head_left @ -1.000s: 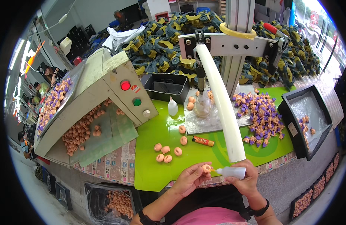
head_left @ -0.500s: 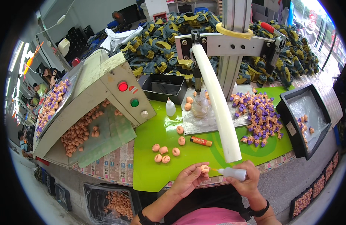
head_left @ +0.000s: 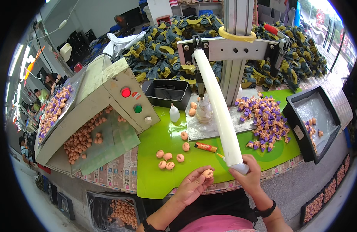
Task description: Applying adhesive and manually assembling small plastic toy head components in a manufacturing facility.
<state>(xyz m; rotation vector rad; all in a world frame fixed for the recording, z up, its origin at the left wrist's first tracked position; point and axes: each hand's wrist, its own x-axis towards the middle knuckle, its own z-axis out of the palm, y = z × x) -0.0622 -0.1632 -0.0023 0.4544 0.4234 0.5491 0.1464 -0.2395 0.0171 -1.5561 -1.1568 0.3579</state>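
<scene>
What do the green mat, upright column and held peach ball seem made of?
Green mat: probably smooth plastic, glossy with reflections. Upright column: likely aluminium, silvery with straight grooves. Peach ball: perhaps matte plastic or rubber; moulded-looking, evenly coloured.

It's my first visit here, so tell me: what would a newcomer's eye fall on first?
Probably the long white tube, slanting down just right of the picture's middle. Behind it lies a huge heap of dark-green and yellow toy-like parts. In front, the person's left fingers hold a round peach-coloured piece over a glossy lime-green mat.
</scene>
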